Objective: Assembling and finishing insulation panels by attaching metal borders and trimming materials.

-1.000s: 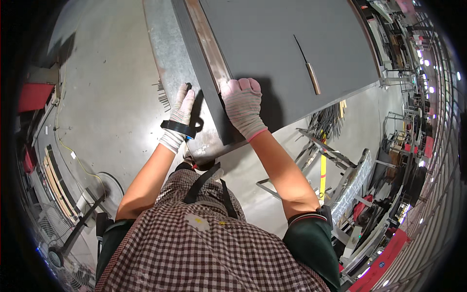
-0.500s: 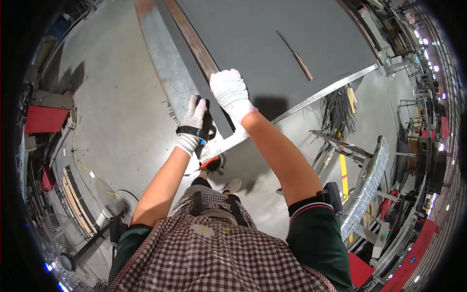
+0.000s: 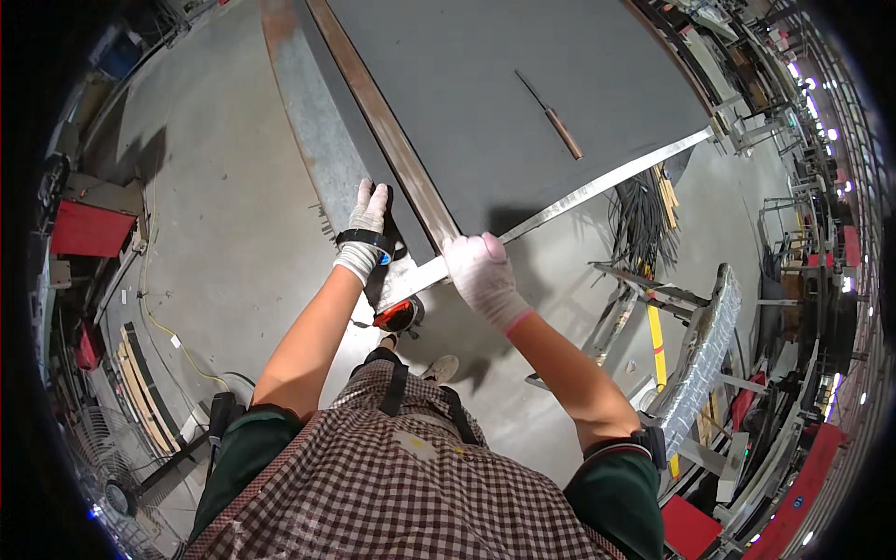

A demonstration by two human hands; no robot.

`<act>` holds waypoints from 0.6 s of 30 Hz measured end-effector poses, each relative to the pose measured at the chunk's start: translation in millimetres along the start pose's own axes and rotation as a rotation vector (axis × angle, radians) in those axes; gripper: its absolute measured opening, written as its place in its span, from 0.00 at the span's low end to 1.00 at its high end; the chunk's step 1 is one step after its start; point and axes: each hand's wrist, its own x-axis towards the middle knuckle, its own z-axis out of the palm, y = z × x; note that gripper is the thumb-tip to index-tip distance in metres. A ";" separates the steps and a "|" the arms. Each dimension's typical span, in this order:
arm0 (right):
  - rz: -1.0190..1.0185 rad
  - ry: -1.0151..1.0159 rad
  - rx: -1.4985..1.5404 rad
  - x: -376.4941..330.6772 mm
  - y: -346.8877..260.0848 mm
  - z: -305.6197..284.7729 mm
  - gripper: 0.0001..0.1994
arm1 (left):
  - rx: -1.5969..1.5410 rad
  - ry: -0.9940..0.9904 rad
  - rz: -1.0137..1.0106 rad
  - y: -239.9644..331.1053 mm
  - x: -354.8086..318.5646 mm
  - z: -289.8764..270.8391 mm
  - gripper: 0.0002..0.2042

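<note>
workshop floor [image 3: 215, 215], bare concrete, wide open room left of panel. big grey panel [image 3: 504, 103] fills top centre, brown strip [image 3: 392, 140] along its left edge. left hand [image 3: 366, 229], gloved, fingers spread flat at panel's near left corner. right hand [image 3: 478, 271], gloved, fingers curled around long metal strip [image 3: 597, 187] lying along panel's near edge. stick tool [image 3: 555, 119] lies on panel, well apart. racks, cables crowd right side.

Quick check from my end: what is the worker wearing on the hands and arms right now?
Both the left hand and the right hand wear white knit gloves; the right one has a pink cuff, the left a black wrist strap. Forearms are bare, with short dark green sleeves above.
</note>
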 end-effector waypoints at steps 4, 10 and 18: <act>0.043 -0.027 0.075 -38.9 -5.2 -14.8 0.04 | -0.154 -0.033 0.012 -19.3 24.9 -26.2 0.38; 0.032 0.010 0.120 -124.0 -4.2 -49.8 0.19 | -0.136 0.008 -0.049 -4.2 -2.6 -4.3 0.37; 1.078 -0.348 1.414 -159.5 23.0 -15.6 0.37 | -0.132 0.049 -0.060 9.0 -33.7 5.7 0.36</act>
